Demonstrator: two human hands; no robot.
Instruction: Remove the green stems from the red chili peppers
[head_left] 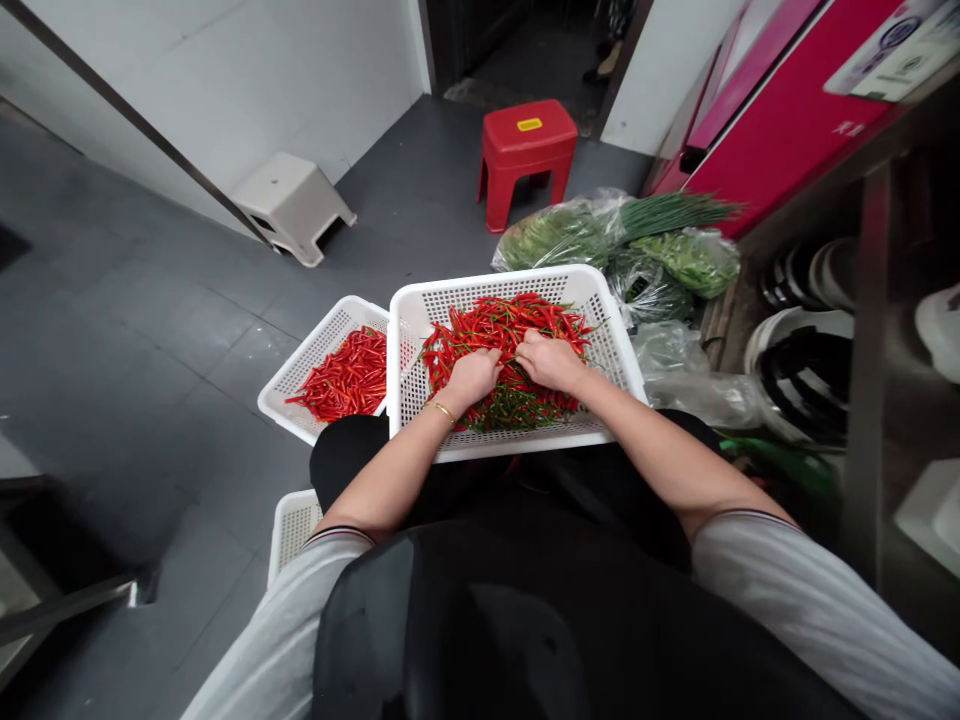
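Note:
A white perforated basket (517, 447) rests across my lap, holding a heap of thin red chili peppers (517, 318) with green stems. Loose green stems (517, 408) are gathered on the near side of the heap. My left hand (474, 378) is closed over the middle of the peppers, fingertips pinched together. Close beside it, my right hand (550, 360) is also in a pinch. What sits between the fingertips of either hand is too small to make out. To the left, a second white basket (281, 388) contains more red chilies (349, 375).
Part of a third white basket (294, 525) shows by my left leg. Ahead stand a red stool (529, 140) and a whitish stool (289, 200). Bagged green vegetables (562, 235) lie on the floor at the right, near a metal rack post (870, 380) and stacked pans (802, 370).

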